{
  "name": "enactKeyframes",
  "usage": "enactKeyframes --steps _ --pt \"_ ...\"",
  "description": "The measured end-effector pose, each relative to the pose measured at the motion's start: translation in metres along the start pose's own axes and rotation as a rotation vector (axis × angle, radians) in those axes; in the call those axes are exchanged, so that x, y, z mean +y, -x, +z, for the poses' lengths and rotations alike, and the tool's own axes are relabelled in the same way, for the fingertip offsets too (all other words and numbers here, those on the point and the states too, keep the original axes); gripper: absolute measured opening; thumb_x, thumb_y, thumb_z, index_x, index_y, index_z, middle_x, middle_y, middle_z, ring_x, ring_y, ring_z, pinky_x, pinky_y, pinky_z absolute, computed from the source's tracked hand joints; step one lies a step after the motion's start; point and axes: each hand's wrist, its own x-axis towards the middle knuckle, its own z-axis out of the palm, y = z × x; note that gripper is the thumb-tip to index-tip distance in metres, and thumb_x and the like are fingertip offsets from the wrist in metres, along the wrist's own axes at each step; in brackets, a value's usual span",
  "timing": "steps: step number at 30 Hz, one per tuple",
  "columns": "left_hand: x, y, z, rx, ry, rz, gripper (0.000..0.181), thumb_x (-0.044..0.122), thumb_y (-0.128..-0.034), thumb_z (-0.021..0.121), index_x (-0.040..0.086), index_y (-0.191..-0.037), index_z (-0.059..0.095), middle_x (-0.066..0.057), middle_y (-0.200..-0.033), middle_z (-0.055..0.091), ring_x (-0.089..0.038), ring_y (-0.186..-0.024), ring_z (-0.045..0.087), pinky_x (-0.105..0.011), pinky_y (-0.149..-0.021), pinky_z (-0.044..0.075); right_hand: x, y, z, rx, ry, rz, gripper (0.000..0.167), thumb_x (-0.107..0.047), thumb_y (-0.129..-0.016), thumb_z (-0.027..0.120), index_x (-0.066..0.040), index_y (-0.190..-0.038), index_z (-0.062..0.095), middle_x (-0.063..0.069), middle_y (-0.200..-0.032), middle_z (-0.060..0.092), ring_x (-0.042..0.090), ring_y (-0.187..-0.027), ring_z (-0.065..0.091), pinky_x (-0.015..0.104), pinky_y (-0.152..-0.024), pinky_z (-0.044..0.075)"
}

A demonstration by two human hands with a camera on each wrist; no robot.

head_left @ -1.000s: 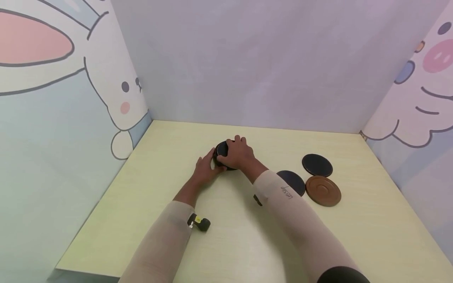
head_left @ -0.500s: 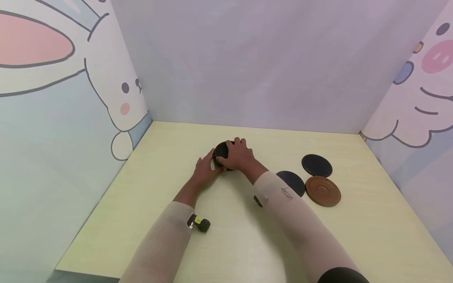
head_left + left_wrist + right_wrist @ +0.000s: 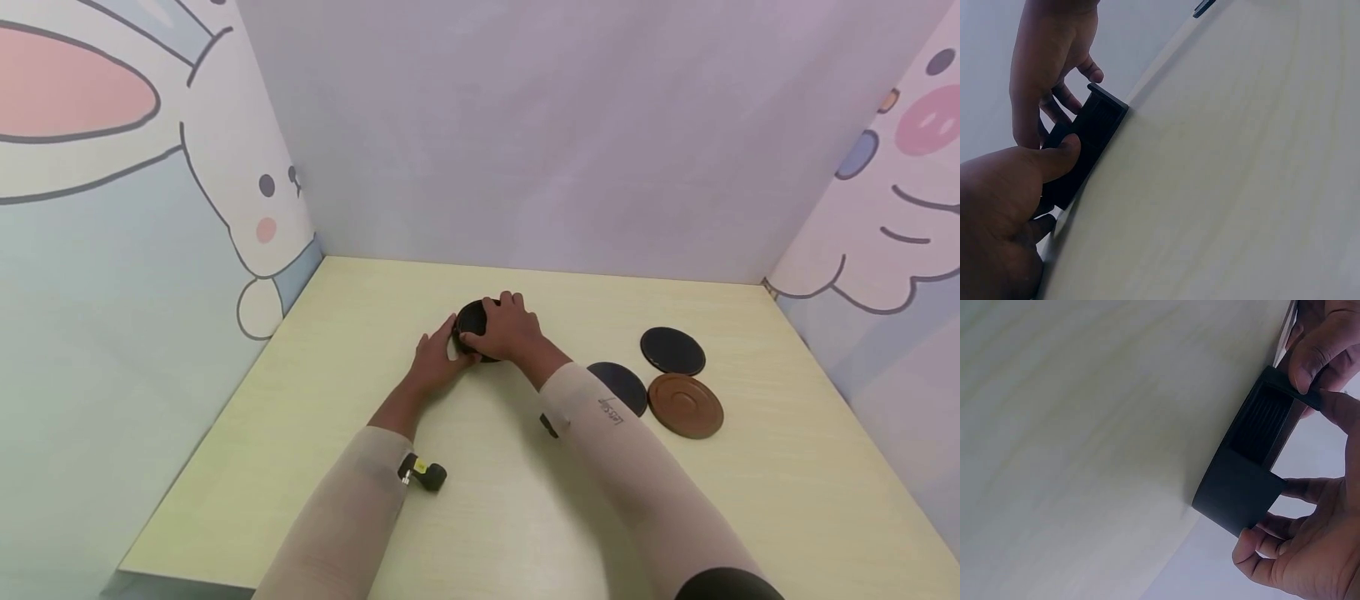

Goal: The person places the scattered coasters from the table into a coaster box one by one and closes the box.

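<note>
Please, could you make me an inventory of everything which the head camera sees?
Table: one, pale yellow, under the things
Holder: one, black, table's far middle
Brown disc: one, brown, table's right side
Far disc: one, black, beyond brown disc
Near disc: one, black, left of brown disc, partly hidden
Back wall: one, pale lilac, behind table
Left wall: one, blue-white cartoon, left
Right wall: one, blue-white cartoon, right
Dark object: one, black, bottom edge, unidentifiable
Wrist cameras: two, black, one per wrist
Sleeves: two, beige, foreground
Left grip: one, bare, holding holder's left side
Right grip: one, bare, over holder's top
</note>
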Motion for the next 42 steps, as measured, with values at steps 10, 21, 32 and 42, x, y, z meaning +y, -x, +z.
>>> enactKeyframes --steps 10,21,32,42 --pt "0.003 0.002 0.0 -0.012 -0.011 0.004 0.098 0.046 -0.1037 0.074 0.008 -0.176 0.02 -0.013 -0.181 0.031 -0.039 -0.169 0.026 -0.06 -0.142 0.002 0.021 0.006 -0.008 -0.017 -0.123 -0.034 0.096 -0.071 -0.101 0.062 -0.012 -0.171 0.035 0.021 -0.169 0.039 0.043 -0.156 0.038 0.069 -0.113 0.054" --pt "0.004 0.004 0.001 -0.019 -0.001 -0.029 0.101 0.05 -0.102 0.075 0.014 -0.177 0.018 -0.012 -0.182 0.027 -0.045 -0.171 0.015 -0.062 -0.141 0.004 0.055 0.035 -0.032 -0.041 -0.12 0.109 0.101 -0.078 -0.1 0.053 -0.008 -0.171 0.033 0.027 -0.165 0.036 0.048 -0.149 0.041 0.067 -0.103 0.056" --pt "0.0 0.004 0.002 -0.005 -0.002 -0.014 0.102 0.047 -0.1015 0.077 0.01 -0.176 0.019 -0.014 -0.181 0.03 -0.042 -0.169 0.023 -0.059 -0.142 0.002 0.082 0.06 -0.029 -0.144 -0.071 0.176 0.101 -0.073 -0.098 0.06 -0.007 -0.17 0.034 0.031 -0.168 0.033 0.053 -0.151 0.04 0.07 -0.108 0.052" --pt "0.0 0.004 0.0 0.003 0.001 -0.002 0.101 0.046 -0.1016 0.077 0.008 -0.176 0.02 -0.016 -0.18 0.031 -0.043 -0.169 0.023 -0.061 -0.141 0.004 0.1 0.086 -0.035 -0.253 -0.043 0.18 0.108 -0.068 -0.095 0.069 -0.006 -0.173 0.028 0.034 -0.173 0.023 0.059 -0.154 0.033 0.073 -0.112 0.048"
